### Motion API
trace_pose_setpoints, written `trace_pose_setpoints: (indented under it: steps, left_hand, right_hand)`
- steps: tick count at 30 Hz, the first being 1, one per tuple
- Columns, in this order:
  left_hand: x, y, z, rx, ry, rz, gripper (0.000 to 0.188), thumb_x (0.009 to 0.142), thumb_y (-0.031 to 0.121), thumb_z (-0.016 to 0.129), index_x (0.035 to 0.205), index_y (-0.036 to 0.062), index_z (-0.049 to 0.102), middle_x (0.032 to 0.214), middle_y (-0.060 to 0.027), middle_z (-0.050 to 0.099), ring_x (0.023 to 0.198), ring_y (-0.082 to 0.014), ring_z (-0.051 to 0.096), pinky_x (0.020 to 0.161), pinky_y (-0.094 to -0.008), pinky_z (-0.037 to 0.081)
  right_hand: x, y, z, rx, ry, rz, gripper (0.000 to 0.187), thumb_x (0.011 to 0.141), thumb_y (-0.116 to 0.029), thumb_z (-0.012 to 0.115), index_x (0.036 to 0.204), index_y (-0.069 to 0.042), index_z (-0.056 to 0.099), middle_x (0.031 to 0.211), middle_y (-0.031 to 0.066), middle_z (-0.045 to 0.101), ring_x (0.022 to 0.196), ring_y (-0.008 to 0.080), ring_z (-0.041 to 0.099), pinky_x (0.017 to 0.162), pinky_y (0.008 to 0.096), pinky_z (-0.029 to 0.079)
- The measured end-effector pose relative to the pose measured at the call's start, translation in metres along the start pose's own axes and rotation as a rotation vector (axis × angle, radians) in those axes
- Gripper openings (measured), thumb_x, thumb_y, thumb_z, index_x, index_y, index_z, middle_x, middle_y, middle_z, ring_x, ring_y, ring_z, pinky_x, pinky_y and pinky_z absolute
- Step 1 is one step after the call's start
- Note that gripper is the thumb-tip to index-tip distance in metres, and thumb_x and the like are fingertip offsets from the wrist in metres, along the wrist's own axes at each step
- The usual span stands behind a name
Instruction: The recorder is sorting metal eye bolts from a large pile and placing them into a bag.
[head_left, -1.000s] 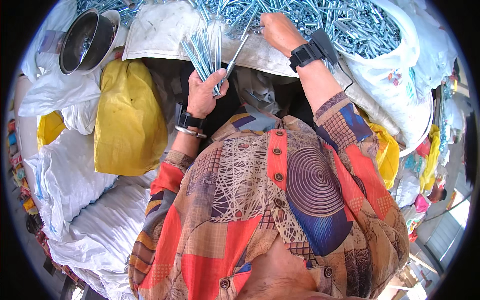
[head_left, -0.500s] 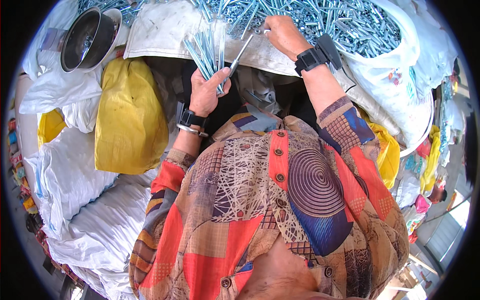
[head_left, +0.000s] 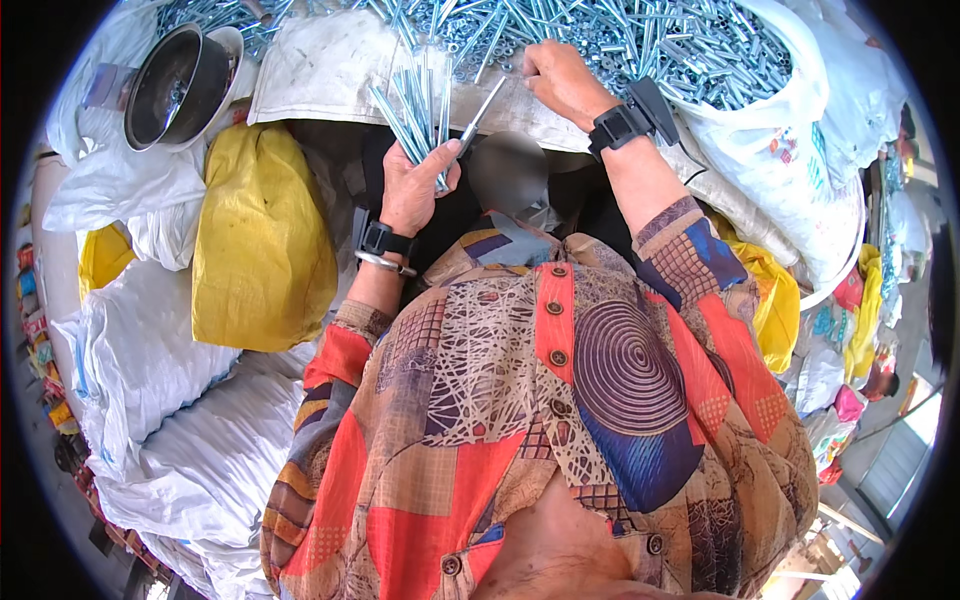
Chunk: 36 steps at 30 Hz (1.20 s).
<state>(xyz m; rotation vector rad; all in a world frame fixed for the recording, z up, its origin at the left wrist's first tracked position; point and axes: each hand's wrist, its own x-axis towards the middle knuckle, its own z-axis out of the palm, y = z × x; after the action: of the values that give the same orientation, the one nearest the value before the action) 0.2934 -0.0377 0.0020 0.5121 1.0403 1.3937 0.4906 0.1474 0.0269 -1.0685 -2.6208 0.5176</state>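
Note:
My left hand (head_left: 410, 192) is closed round a fanned bundle of long silvery bolts (head_left: 415, 108), which point up and away from me. One bolt (head_left: 484, 108) with a thicker grey sleeve leans out to the right, by the thumb. My right hand (head_left: 567, 84) is curled shut above the near edge of the white sheet (head_left: 325, 65). Its fingertips face left, and whatever they may pinch is hidden. Just beyond that hand lies a heap of loose bolts and nuts (head_left: 490, 30). Short metal sleeves (head_left: 735, 55) fill the heap at the right.
A dark bowl (head_left: 195, 95) with a few small metal parts stands at the far left. Yellow sacks (head_left: 262, 250) hang at both sides, with white sacks (head_left: 215, 430) at the left. A white plastic bag (head_left: 785, 120) edges the right heap. A blurred round patch (head_left: 508, 170) shows below the sheet.
My right hand has shifted slightly left and down, toward me. My left hand keeps its bundle in nearly the same place.

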Motion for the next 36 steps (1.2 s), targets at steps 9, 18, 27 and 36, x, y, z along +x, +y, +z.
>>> trace_pose_setpoints:
  steps: [9,18,27,36]
  left_hand:
    - [0.001,-0.002,-0.005,0.043,-0.035,0.024,0.013,0.088,0.008,0.072,0.094,0.0027,0.062,0.08,-0.0043,0.064,0.056,-0.0118,0.057,0.048,-0.0236,0.042]
    - [0.003,-0.004,-0.005,0.106,-0.022,0.034,0.012,0.087,0.006,0.072,0.094,0.0012,0.063,0.082,-0.0058,0.066,0.057,-0.0121,0.057,0.049,-0.0243,0.043]
    - [0.001,-0.003,0.0,0.116,0.012,0.048,0.012,0.086,0.008,0.072,0.09,0.0029,0.062,0.07,-0.0005,0.061,0.052,-0.0084,0.054,0.046,-0.0228,0.039]
    - [0.0,0.001,0.004,0.083,0.004,0.033,0.013,0.087,0.008,0.072,0.092,0.0026,0.062,0.071,-0.0013,0.062,0.053,-0.0088,0.055,0.047,-0.0232,0.04]
  right_hand:
    - [-0.013,-0.048,-0.014,0.729,0.072,0.298,0.018,0.083,0.001,0.067,0.101,0.002,0.065,0.084,0.0085,0.067,0.073,0.0137,0.068,0.062,0.0258,0.056]
    - [-0.023,-0.077,-0.01,0.51,0.2,0.158,0.024,0.086,0.005,0.064,0.11,0.003,0.061,0.093,0.008,0.068,0.081,0.0127,0.069,0.071,0.024,0.056]
    - [-0.029,-0.077,0.005,0.418,0.434,0.106,0.02,0.085,0.005,0.067,0.103,-0.001,0.063,0.093,0.0083,0.069,0.084,0.0145,0.07,0.074,0.0273,0.056]
    - [-0.031,-0.079,0.002,0.237,0.412,-0.03,0.019,0.084,0.004,0.062,0.101,-0.004,0.061,0.091,0.0126,0.062,0.083,0.0302,0.068,0.071,0.0357,0.055]
